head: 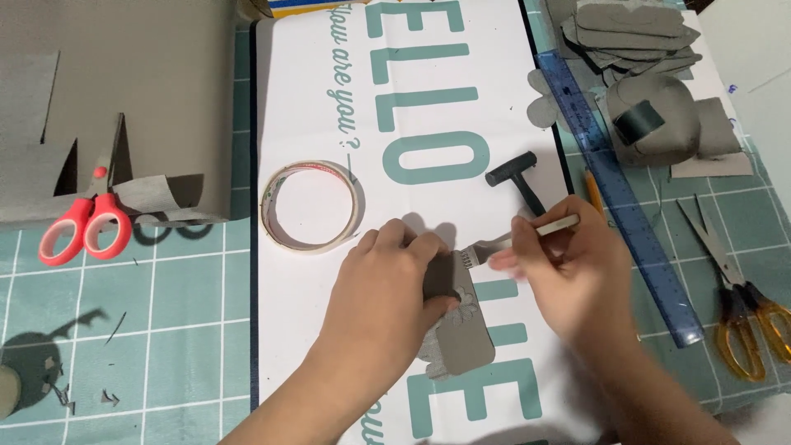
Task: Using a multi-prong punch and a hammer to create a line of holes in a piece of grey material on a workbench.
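My left hand point(391, 284) presses down on a small grey cut-out piece point(463, 334) that lies on a white printed sheet point(313, 107). My right hand point(568, 276) holds a slim metal pronged tool point(527, 235) by its handle, its toothed tip touching the top edge of the grey piece. A black T-shaped hammer point(519, 177) lies just beyond my right hand. A roll of tape point(311, 206) sits to the left of my left hand.
Red-handled scissors point(86, 218) lie on grey sheet material point(115, 99) at the left. A blue ruler point(614, 189) runs diagonally at the right, beside yellow-handled scissors point(737, 305), a pencil and a pile of grey cut pieces point(643, 49). A green grid cutting mat point(165, 330) lies underneath.
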